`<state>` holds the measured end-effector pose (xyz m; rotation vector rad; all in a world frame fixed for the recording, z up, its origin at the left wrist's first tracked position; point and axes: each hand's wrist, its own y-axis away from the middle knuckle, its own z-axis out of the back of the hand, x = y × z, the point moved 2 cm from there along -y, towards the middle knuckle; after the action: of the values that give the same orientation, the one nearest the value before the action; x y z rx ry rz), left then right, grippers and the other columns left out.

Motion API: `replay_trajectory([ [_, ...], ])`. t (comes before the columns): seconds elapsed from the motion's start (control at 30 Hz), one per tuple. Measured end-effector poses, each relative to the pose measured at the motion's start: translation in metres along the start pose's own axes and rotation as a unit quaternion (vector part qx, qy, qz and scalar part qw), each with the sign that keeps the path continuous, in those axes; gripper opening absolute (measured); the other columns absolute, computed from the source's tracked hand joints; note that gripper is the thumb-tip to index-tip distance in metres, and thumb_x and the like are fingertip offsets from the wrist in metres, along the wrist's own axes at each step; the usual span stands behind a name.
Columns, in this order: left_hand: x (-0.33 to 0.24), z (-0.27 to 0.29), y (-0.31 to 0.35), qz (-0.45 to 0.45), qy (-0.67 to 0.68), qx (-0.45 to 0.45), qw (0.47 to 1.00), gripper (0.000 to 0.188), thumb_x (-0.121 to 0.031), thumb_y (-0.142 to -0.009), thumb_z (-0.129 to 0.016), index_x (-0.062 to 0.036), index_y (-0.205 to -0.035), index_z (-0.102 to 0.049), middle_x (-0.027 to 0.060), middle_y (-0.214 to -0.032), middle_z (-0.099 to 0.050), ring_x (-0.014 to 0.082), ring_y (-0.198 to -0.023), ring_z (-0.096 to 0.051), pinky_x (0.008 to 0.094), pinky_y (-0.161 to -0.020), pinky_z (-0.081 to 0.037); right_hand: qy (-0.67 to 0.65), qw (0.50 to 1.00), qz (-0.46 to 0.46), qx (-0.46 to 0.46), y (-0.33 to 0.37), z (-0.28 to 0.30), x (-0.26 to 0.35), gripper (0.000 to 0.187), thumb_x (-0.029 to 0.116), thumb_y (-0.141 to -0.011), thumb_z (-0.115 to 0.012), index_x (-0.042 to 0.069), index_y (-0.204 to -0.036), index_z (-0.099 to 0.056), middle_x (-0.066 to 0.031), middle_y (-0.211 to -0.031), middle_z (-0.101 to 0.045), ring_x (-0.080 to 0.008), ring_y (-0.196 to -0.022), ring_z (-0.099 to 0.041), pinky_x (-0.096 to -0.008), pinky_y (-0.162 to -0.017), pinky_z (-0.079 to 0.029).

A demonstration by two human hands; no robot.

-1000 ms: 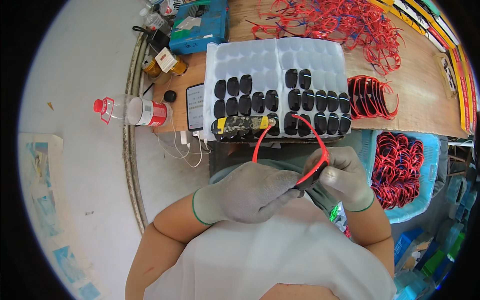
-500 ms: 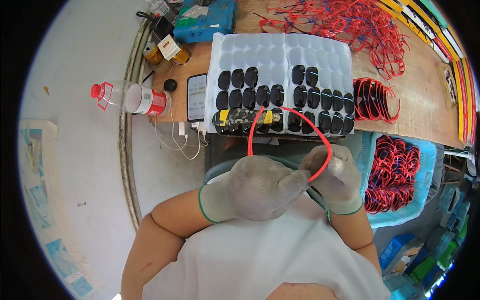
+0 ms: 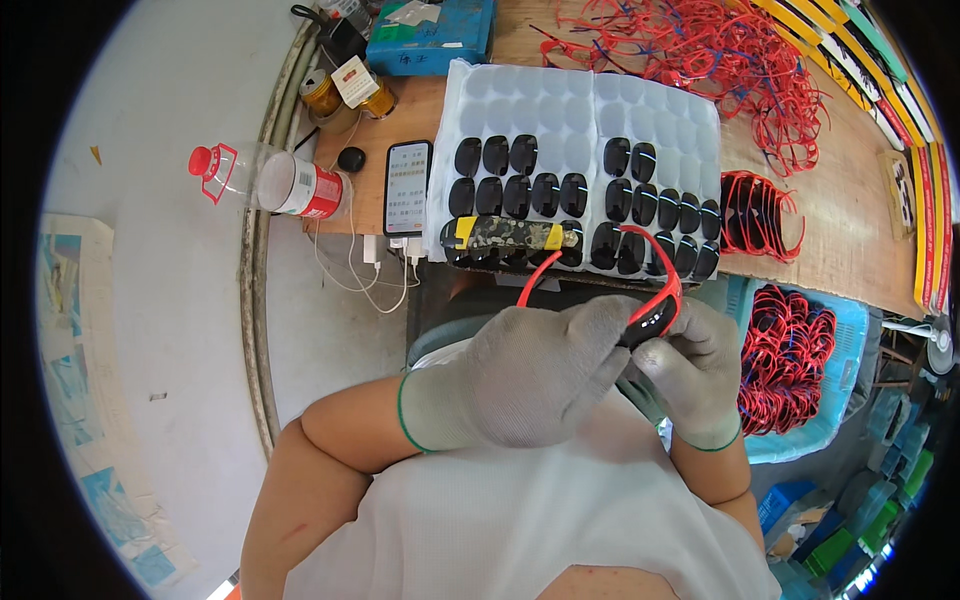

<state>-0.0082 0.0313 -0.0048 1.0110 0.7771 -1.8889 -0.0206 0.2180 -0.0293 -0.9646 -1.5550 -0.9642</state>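
Note:
Both hands wear grey knit gloves with green cuffs. Between them is a pair of red-framed sunglasses [image 3: 668, 288], its temples pointing up and away from me. One dark lens shows between my fingers; the other side of the frame is hidden behind my left glove. My left hand [image 3: 545, 375] is closed on the frame from the left. On the right, my right hand [image 3: 692, 365] pinches the rim beside the dark lens. Just beyond lies a white molded tray [image 3: 545, 100] holding rows of dark lenses [image 3: 517, 195]. Across its near rows rests a camouflage-patterned handle [image 3: 505, 234] with yellow bands.
A heap of red frames [image 3: 700, 75] covers the far right of the table. Nearer stand red frames with dark lenses [image 3: 760, 215]; a blue basket [image 3: 845, 375] below holds more. At left are a phone [image 3: 408, 188], a plastic bottle [image 3: 265, 180], cans and a blue box [image 3: 430, 45].
The sunglasses have turned in my hands, so a dark lens now shows by my right fingers. Both hands have shifted slightly right, and the phone's screen looks different.

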Motion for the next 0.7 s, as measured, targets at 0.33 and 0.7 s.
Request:
replay_trajectory([
  [0.33,-0.004,0.005,-0.005,-0.084,-0.055,-0.043,0.994,0.032,-0.002,-0.084,-0.063,0.0056,-0.114,-0.056,0.0115,-0.071,-0.061,0.0286,-0.052,-0.062,0.0385,-0.046,-0.049,0.002,0.999,0.017,0.03,-0.004,-0.001,-0.002,0.017,0.005,-0.08,-0.069,-0.003,-0.095,-0.067,-0.0077,-0.081,-0.066,-0.0124,-0.071,-0.061,-0.0254,-0.067,-0.049],
  [0.7,0.089,0.057,-0.069,-0.017,-0.147,-0.011,0.989,0.032,-0.026,-0.083,-0.071,-0.002,-0.103,-0.065,0.0161,-0.085,-0.065,0.0349,-0.075,-0.066,0.0427,-0.065,-0.054,0.183,0.942,0.231,0.159,-0.027,0.018,0.005,0.011,0.008,-0.079,-0.07,0.0,-0.082,-0.063,-0.016,-0.083,-0.063,-0.032,-0.08,-0.058,-0.0479,-0.091,-0.045],
])
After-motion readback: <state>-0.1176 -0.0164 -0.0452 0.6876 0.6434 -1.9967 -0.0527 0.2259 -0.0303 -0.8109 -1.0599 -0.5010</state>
